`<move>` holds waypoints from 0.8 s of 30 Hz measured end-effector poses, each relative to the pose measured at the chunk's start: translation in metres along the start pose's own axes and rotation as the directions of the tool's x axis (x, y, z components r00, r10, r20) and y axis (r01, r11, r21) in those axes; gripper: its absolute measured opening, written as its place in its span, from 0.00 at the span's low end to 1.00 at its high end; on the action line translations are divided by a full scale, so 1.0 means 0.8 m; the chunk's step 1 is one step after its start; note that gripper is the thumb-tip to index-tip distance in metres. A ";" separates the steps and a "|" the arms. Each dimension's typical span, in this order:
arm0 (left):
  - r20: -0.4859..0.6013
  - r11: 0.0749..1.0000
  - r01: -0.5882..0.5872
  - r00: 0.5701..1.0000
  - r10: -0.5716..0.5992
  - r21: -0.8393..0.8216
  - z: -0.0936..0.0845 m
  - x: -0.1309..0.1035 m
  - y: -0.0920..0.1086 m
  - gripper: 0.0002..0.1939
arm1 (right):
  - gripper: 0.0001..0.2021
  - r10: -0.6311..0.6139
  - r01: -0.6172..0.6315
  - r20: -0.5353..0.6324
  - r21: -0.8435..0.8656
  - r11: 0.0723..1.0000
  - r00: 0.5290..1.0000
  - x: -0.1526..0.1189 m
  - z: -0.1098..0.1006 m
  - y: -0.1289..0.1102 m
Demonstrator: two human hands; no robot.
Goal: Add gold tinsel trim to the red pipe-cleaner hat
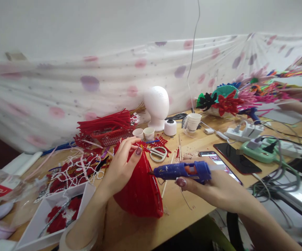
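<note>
1. The left hand (121, 170) lies over the upper left of a red fuzzy piece (136, 195), its fingers close together and its thumb apart from them. It probably steadies the piece; whether it pinches an edge, I cannot tell.
2. The right hand (213, 190) is wrapped around a blue glue gun (174, 171), its thumb along the near side. The gun lies nearly level, nozzle pointing left at the piece's right edge – a grip that seems meant to aim the tip closely.
3. The red piece stands at the near middle of the wooden table (179, 223), broad end towards the person, likely so that its right edge faces the nozzle.
4. Scissors (158, 153) lie just beyond it, seemingly kept within reach. Farther off stand a white foam head (157, 104) and, to its left, a basket (115, 138) of red stems (106, 122) – probably bundled to keep them together.
5. Near left, a white box (88, 196) holds red pieces (55, 219), perhaps to contain them; bead strings (72, 170) lie beyond. At right are two phones (219, 162) and a green power strip (258, 151).
</note>
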State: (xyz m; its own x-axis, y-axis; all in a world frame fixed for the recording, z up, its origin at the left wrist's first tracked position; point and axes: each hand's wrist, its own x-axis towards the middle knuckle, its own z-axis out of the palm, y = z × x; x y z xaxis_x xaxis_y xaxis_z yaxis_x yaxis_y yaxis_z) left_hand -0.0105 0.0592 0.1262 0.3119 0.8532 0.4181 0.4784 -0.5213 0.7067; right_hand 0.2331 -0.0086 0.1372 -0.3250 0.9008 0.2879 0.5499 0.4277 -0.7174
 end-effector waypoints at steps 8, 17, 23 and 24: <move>0.096 0.999 0.005 0.995 0.000 -0.052 -0.004 0.001 -0.007 0.32 | 0.24 0.053 -0.053 -0.008 0.051 0.997 0.999 -0.007 0.000 0.007; 0.171 0.997 -0.006 0.985 0.019 -0.077 -0.008 -0.001 -0.012 0.27 | 0.21 -0.010 0.015 -0.091 0.054 0.998 0.996 0.004 0.010 0.007; 0.180 0.999 0.005 0.984 0.004 -0.051 -0.008 -0.002 -0.004 0.27 | 0.21 -0.006 0.011 -0.062 0.078 0.997 0.998 -0.001 0.009 0.005; 0.180 0.999 0.002 0.984 0.007 -0.050 -0.008 -0.002 -0.003 0.27 | 0.21 -0.011 0.016 -0.062 0.078 0.997 0.998 -0.001 0.009 0.005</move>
State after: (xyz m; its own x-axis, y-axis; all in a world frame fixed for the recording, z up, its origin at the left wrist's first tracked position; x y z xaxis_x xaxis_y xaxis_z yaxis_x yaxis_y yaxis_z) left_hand -0.0171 0.0595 0.1275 0.4581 0.8319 0.3132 0.4376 -0.5177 0.7352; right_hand 0.2303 -0.0081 0.1292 -0.2824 0.8991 0.3345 0.4833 0.4346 -0.7600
